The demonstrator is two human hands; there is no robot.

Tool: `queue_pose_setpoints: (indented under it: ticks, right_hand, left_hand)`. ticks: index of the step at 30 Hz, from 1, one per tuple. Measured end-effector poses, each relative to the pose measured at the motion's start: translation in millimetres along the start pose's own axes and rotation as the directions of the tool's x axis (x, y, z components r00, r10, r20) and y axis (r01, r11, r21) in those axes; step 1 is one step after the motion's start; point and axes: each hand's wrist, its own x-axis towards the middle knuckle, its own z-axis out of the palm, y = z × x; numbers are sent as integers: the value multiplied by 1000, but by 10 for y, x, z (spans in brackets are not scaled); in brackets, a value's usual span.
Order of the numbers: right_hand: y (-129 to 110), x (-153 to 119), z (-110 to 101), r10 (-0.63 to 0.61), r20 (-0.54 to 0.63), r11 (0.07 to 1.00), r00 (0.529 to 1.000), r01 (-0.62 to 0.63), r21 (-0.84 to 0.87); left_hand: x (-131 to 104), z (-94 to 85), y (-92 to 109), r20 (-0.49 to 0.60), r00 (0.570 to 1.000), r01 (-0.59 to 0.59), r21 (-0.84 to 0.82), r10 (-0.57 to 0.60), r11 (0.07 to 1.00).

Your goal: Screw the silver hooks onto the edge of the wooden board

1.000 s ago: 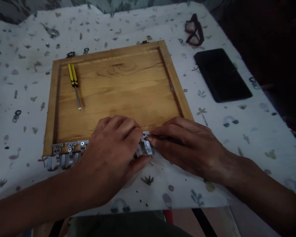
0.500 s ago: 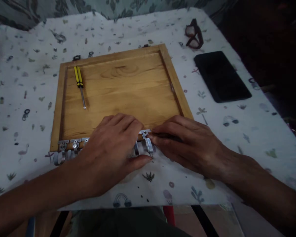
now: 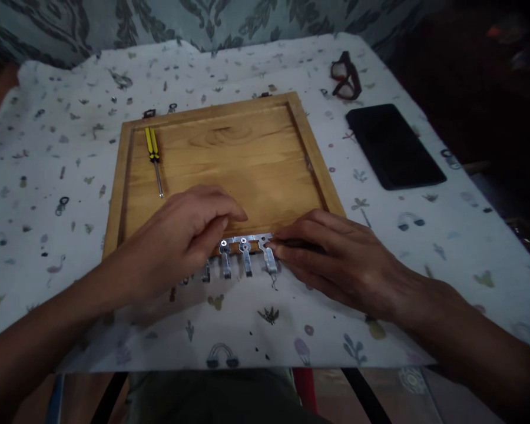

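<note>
A metal hook rail [image 3: 246,247] lies along the near edge of a wooden framed board [image 3: 315,144]. Screws show in some of its plates, while the rightmost plate has a bare hole. At the rail's right end, my right hand [image 3: 335,253] is closed, its fingertips pinching the end against the board's edge. My left hand [image 3: 189,229] hovers over the rail's left part and hides it. Its fingers are bent, thumb and index apart, with nothing visible in them. A yellow and black screwdriver [image 3: 153,156] rests on the board's panel at upper left.
A black tablet or large phone [image 3: 395,146] lies right of the board. Beyond it sit dark-framed glasses [image 3: 347,76]. Two small dark fittings project from the board's far edge. A patterned cloth [image 3: 291,318] covers the table, whose near edge is close to my lap.
My left hand has let go of the rail's right end and moved up and left, uncovering several hooks. My right hand stays at the rail's end. The view has tilted up slightly.
</note>
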Motion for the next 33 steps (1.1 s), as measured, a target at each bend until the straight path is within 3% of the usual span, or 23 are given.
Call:
queue_pose_setpoints:
  ticks: [7,14,24,28,32,33]
  right_hand:
    - [17,-20,29,2,-19,1000,1000,-2,21]
    - [30,-23,59,4,-44,1000,999,-4,11]
    - [0,10,23,5,-43,1000,999,-4,10]
    - [-3,25,9,-8,-28,999,1000,9,37]
    - [-3,36,17,-5,-99,999,995,10,49]
    - [-5,36,20,-8,-57,998,998,11,56]
  left_hand:
    - [-4,118,41,55,998,8,-18,-7,1000]
    - [-8,194,48,41,999,-24,39,23,999]
    - [23,159,84,110,994,-33,91,23,995]
    - [40,102,75,157,988,9,35,-14,999]
    - [39,4,12,60,998,24,-18,-23,1000]
    - [39,-29,-16,24,999,25,-20,-24,999]
